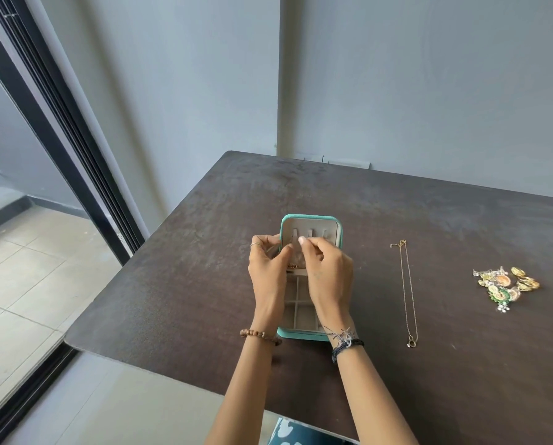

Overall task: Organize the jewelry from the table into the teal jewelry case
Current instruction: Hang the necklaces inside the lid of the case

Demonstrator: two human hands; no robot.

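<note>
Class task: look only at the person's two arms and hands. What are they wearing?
Both forearms are bare, with no sleeves. The left hand has a thin silver ring on one finger and a brown wooden bead bracelet at the wrist. The right hand has dark cord bands with frayed pale threads round its wrist.

teal case point(341, 234), dark brown table point(429, 226)

I see soft daylight from the glass door point(18, 200) at left, faint shadows, wide-angle bending at edges, mild softness
</note>
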